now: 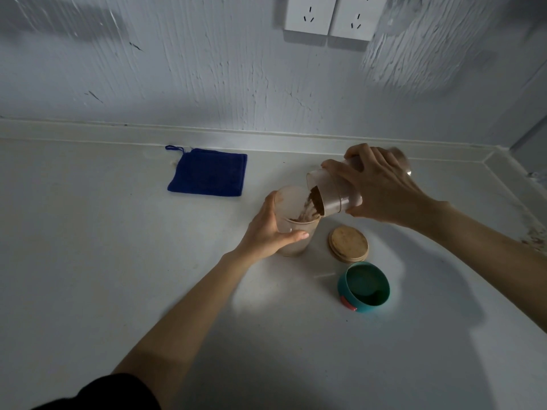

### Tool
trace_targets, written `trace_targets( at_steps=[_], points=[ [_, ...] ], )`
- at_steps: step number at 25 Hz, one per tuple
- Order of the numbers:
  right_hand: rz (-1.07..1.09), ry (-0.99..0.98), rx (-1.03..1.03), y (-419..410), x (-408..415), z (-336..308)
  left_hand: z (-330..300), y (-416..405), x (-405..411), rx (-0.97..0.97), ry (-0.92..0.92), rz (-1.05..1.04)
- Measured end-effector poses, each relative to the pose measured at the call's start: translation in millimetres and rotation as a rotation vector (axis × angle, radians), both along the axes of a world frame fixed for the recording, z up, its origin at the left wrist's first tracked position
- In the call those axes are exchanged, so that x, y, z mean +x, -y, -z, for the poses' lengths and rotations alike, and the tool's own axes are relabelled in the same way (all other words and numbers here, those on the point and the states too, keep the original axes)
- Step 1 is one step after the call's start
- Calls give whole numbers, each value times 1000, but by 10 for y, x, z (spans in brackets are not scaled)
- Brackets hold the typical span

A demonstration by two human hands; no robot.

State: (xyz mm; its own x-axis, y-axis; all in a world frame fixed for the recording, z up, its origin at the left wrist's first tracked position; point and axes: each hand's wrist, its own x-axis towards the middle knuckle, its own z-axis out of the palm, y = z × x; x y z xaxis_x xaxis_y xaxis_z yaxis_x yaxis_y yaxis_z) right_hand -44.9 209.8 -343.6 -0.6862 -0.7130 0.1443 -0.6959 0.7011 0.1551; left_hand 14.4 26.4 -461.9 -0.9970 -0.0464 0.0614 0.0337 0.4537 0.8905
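Your left grip (266,233) wrapped round cup (288,210), upright on counter (118,247). Your right grip (381,187) clamped on jar (337,196), tilted over cup rim; brown powder (311,202) falling in. Wooden lid (348,243) just beside cup.

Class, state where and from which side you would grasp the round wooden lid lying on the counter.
Pinch the round wooden lid across its rim, from above. It lies flat on the white counter, a thin disc, so likely only its edge offers purchase.

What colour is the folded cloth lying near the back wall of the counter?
Dark blue, with a small loop at one corner; the cloth shows plainly in the head view.
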Motion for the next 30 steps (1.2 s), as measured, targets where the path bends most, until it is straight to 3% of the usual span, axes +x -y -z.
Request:
trace_targets(
  at_steps=[18,26,30],
  points=[
    [-92,-154,35,36,-44,15,6,2,-10,11,-6,13],
    [54,1,-40,-14,-40,56,-1,-5,-12,3,-3,9],
    [187,153,-181,-50,-54,124,15,-2,-18,29,-26,21]
  ],
)
